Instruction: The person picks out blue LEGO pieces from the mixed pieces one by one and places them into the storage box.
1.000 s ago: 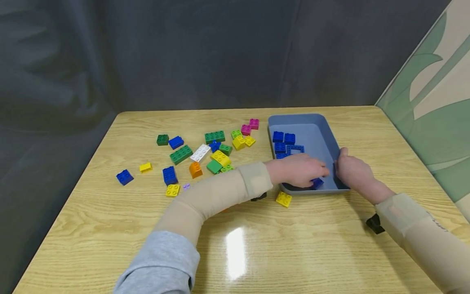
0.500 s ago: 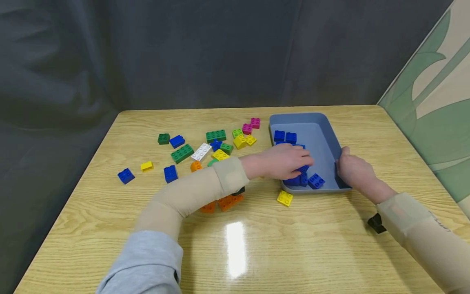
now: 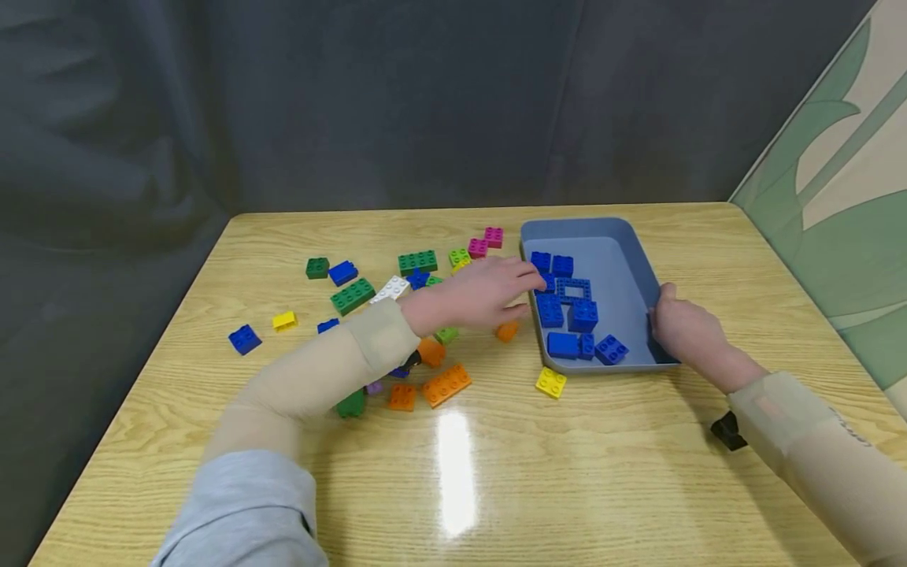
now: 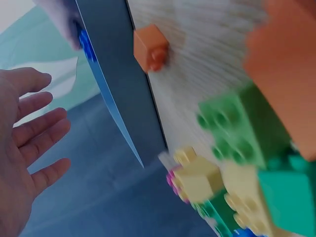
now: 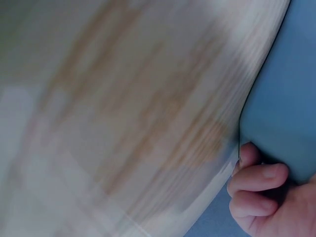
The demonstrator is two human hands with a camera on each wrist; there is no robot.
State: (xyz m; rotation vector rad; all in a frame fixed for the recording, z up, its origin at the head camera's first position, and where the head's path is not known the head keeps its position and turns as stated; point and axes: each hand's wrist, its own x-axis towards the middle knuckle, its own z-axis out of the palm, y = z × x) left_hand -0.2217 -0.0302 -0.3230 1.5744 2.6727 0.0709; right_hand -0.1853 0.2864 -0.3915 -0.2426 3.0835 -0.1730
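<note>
My left hand (image 3: 478,295) is over the table just left of the grey-blue tray (image 3: 620,264), its fingertips overlapping the tray's left wall in the head view. In the left wrist view the hand (image 4: 34,133) has its fingers spread and relaxed, holding nothing. Below it lies a small orange brick (image 3: 506,331). My right hand (image 3: 683,327) grips the tray's right wall near the front corner; in the right wrist view its fingers (image 5: 259,177) curl against the tray wall (image 5: 284,98). Several blue toy bricks (image 3: 583,316) and a blue frame piece (image 3: 573,290) sit along the tray's left side.
Left of the tray lie loose bricks: green (image 3: 353,296), white (image 3: 390,289), orange (image 3: 447,385), pink (image 3: 494,236) and blue (image 3: 245,339). A yellow brick (image 3: 550,383) is at the tray's front edge. My left forearm covers part of the pile.
My left hand has moved left from inside the tray to beside its left wall, uncovering the blue bricks there. The right hand stays on the tray wall.
</note>
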